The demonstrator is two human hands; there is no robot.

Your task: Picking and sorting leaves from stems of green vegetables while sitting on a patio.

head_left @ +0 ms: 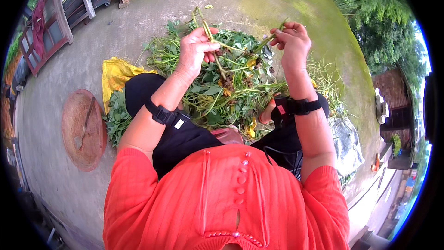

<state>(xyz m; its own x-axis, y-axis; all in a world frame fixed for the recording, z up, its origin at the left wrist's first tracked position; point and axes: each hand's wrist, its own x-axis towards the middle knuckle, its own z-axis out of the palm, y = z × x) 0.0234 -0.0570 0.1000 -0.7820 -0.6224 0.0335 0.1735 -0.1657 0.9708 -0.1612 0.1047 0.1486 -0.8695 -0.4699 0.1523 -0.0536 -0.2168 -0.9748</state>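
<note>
My left hand (196, 48) grips a long green plant stalk (213, 51) with roots hanging at its lower end. My right hand (291, 41) pinches a thin green stem (267, 40) that runs toward the left hand. Both hands are raised over a big heap of leafy green plants (222, 88) lying on the concrete ground. Each wrist carries a black band. My knees in black trousers frame the heap, and my orange top fills the lower part of the view.
A yellow sack (115, 74) with a small pile of picked leaves (118, 118) lies at the left. A round rusty cover (83, 129) with a tool on it sits further left. A grey plastic sheet (347, 143) lies at the right. Wooden frames (46, 28) stand at the back left.
</note>
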